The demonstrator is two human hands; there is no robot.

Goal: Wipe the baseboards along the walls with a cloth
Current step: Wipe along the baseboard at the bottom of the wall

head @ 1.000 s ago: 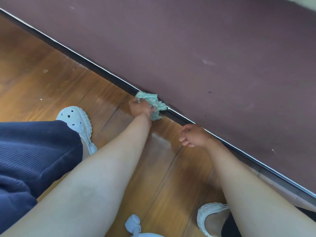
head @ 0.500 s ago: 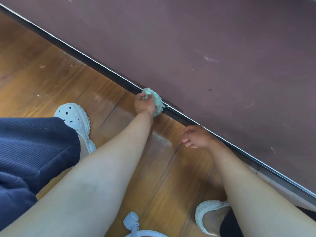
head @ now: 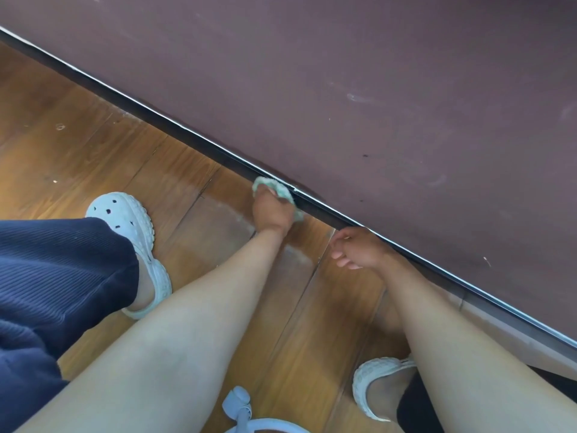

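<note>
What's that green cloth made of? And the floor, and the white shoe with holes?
The cloth looks like soft, fuzzy fabric, maybe microfibre: it bunches up and has a nubby surface. The floor looks like varnished wood or wood-look laminate: it shows grain lines, plank seams and a sheen. The white shoe looks like moulded foam or rubber: smooth, matte, with punched holes.

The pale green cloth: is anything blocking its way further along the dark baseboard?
Nothing visible up-left. The left hand holds the crumpled pale green cloth on the dark baseboard; the right hand is by the strip down-right.
</note>
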